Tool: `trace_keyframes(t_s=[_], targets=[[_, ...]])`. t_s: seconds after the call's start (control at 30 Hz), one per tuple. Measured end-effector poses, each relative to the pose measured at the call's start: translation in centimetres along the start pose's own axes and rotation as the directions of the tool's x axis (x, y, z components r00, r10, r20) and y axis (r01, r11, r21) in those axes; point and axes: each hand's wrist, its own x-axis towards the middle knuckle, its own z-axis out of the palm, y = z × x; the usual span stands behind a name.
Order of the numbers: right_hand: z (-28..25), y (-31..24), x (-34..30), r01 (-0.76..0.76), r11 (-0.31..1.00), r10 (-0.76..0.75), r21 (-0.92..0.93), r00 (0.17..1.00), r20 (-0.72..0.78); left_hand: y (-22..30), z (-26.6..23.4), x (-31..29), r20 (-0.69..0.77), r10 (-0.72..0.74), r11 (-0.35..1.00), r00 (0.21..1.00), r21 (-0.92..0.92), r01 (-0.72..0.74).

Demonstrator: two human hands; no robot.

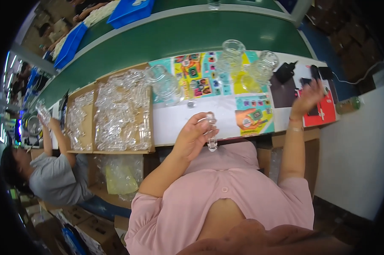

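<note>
My left hand (193,138) is closed around a small clear glass-like piece (212,145), held upright at the table's front edge; its top shows above my fingers and its lower end below them. At the right, my right hand (307,101) is raised over a red sheet (327,111), fingers stretched out and slightly blurred. Black objects (326,73) lie just beyond its fingertips; whether it touches one is unclear. On the white surface ahead of my left hand sits a small clear cube-like piece (191,103).
An open cardboard box (151,123) full of clear pieces stands left, with a smaller one beside it. Large clear jars (164,85) and clear stacked vessels (233,53) stand on the colourful printed sheets. A co-worker in grey (58,180) sits at the left, holding a clear piece. Blue trays (130,12) lie farther back.
</note>
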Motion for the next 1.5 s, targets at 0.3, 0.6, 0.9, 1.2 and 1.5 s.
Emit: trace_keyframes(t_s=[0.3,0.6,0.9,1.2,1.5], targets=[[2.8,-15.3,-9.0,-0.745,0.592,0.019,0.307,0.394,0.919,-1.2,1.3,-0.4,0.152,-0.094,0.995,0.984,-0.016,0.098],[3.4,-14.9,-9.5,-0.949,0.138,0.308,0.285,0.314,0.898,7.1,-0.8,3.2,0.240,0.885,-0.221,0.399,0.971,-0.093],[3.3,-15.4,-9.3,-0.929,0.136,0.350,0.343,0.369,0.861,7.4,-1.7,0.4,0.112,0.780,0.241,0.616,0.854,-0.460],[2.5,-19.2,-9.3,-0.889,0.234,0.148,0.394,0.433,0.889,4.5,1.2,-6.1,0.223,0.465,0.714,0.857,0.477,-0.512],[1.5,-19.2,-9.5,-0.835,0.336,0.022,0.435,0.469,0.883,4.1,0.9,-6.6,0.242,0.439,0.704,0.865,0.506,-0.499]])
